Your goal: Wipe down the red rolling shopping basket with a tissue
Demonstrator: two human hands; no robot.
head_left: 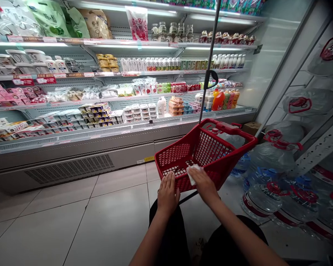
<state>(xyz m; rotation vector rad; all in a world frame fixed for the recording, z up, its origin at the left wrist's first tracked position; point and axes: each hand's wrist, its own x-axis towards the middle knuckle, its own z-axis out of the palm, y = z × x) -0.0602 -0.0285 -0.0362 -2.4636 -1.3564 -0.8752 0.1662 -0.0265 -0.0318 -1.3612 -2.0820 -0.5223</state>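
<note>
A red plastic shopping basket (173,155) with lattice walls and a tall dark pole stands in front of me, its near side close to my knees. My left hand (168,195) is on the near rim at the left corner, fingers over the edge and thumb on the outer side. Farther right along the same rim, my right hand (204,184) presses a crumpled white wipe (193,173) against the red plastic. The wipe sticks out past the fingertips, and part of it is hidden under the palm. Some of the basket's floor shows through its open top.
A lit refrigerated display (127,138) with stocked shelves runs across the back and left. Large water bottles (262,199) crowd the floor at right beside a white metal rack (322,147). Pale floor tiles (113,221) extend to the left.
</note>
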